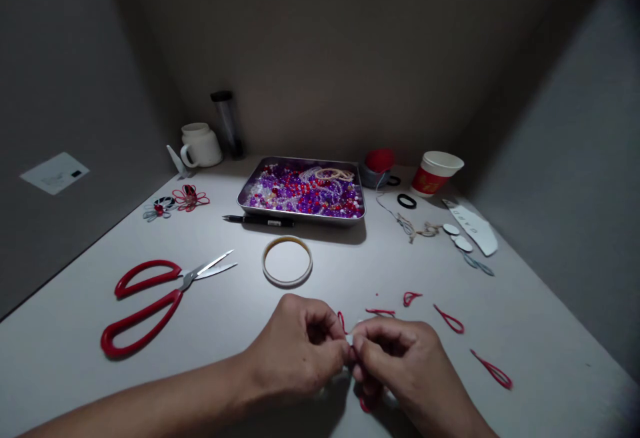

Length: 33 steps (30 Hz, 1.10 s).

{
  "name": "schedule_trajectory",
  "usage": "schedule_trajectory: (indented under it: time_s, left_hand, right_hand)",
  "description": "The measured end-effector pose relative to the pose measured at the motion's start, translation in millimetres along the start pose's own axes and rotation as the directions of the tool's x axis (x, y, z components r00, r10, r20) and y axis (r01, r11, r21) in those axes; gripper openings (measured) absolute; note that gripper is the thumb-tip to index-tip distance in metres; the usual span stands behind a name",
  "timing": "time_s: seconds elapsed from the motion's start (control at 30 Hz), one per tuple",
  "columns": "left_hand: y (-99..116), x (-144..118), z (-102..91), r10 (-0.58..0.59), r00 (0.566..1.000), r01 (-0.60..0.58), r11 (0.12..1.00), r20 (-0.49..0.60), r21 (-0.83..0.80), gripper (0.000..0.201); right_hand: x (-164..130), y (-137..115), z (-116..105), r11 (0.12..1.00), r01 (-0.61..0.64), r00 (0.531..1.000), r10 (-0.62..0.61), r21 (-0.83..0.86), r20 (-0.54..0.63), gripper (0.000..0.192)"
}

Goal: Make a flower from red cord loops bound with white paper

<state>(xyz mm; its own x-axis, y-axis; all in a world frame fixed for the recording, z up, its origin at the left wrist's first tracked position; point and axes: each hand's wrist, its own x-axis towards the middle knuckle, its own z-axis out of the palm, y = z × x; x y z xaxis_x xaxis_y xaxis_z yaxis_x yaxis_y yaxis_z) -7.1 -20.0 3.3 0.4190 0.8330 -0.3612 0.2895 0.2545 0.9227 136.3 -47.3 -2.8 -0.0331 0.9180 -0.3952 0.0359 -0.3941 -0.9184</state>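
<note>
- a mug is set at the back left
- a tumbler is placed beside it
- a paper cup is stood at the right
- a card is seen on the wall

White piece, red loop at fingers

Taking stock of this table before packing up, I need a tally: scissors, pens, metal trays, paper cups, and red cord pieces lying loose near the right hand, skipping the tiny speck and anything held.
Scissors: 1
Pen: 1
Metal tray: 1
Paper cup: 1
Loose red cord pieces: 4
Total: 8
</note>
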Motion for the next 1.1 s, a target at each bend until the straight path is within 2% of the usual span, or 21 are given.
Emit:
schedule_trajectory:
  time_s: [0.13, 0.4, 0.53, 0.73, 0.9, 1.1]
  left_hand:
    - [0.0, 1.0, 1.1, -0.045, 0.999, 0.045, 0.999, -0.023, 0.011, 0.015]
    - [1.5, 1.3, -0.7, -0.008, 1.000, 0.008, 1.000, -0.026, 0.011, 0.015]
    - [2.4, 0.4, -0.8, -0.026, 1.000, 0.026, 1.000, -0.016, 0.013, 0.014]
    - [1.3, 4.5, -2.6, 0.010, 0.999, -0.016, 0.990, -0.045, -0.139, 0.014]
    - [0.5, 5.3, -3.0, 0.041, 0.997, -0.028, 0.979, 0.062, -0.203, 0.019]
    - [-3.8, 6.0, -3.6, 0.074, 0.995, -0.064, 0.987, 0.061, -0.150, 0.021]
  right_hand:
    - [0.3, 1.5, -1.0, 1.000, 0.031, 0.999, -0.031, -0.001, 0.035, 0.020]
    - [-0.4, 3.0, -1.8, 0.999, 0.040, 0.999, -0.040, -0.007, 0.031, 0.021]
    - [-1.1, 2.4, -0.9, 0.999, 0.042, 0.999, -0.042, 0.009, 0.018, 0.019]
    - [-0.4, 0.8, -1.5, 0.987, 0.010, 1.000, -0.012, 0.158, 0.010, 0.024]
    - [0.8, 1.3, -1.2, 0.991, 0.013, 1.000, -0.016, 0.134, 0.016, 0.028]
    - [3.3, 5.3, 2.7, 0.996, -0.019, 1.000, 0.019, 0.082, 0.006, 0.021]
